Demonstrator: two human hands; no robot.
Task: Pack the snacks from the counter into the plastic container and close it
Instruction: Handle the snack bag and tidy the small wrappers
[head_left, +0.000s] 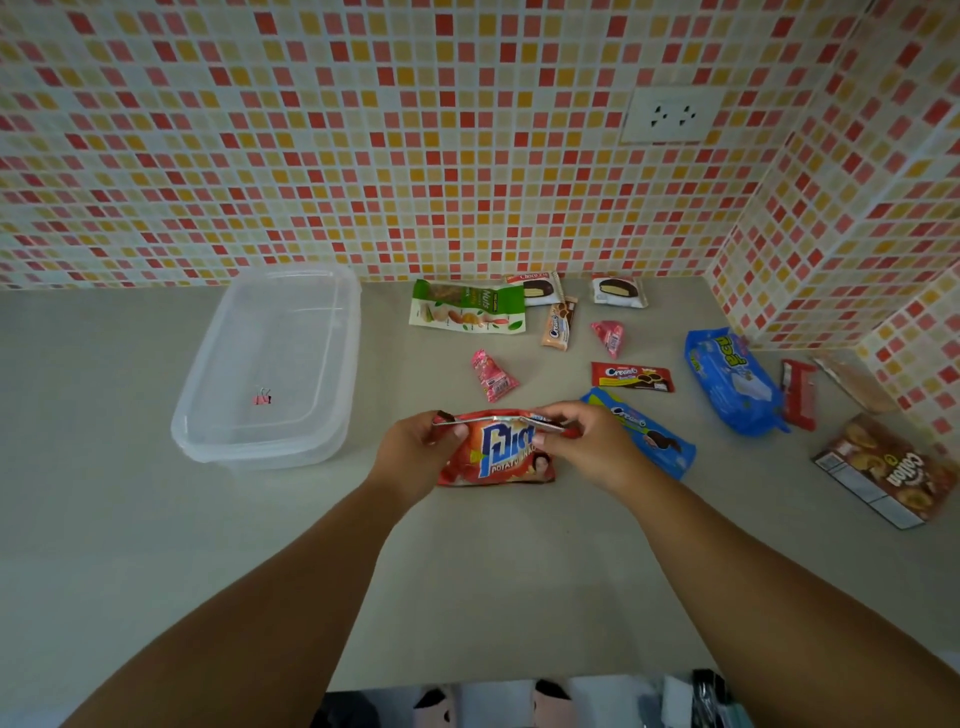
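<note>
- Near the middle of the surface (467, 571), the left hand (410, 457) and right hand (582, 447) each pinch the folded top of a red chip bag (493, 457).
- A blue cookie pack (649, 441) lies just beside the right hand.
- The clear plastic container (208, 415) sits toward the left, a pink binder clip (262, 397) inside.
- Small snacks (631, 376) scatter toward the far right corner.

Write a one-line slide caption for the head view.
Both hands, left and right, pinch the top of a red chip bag beside the clear plastic container.
</note>
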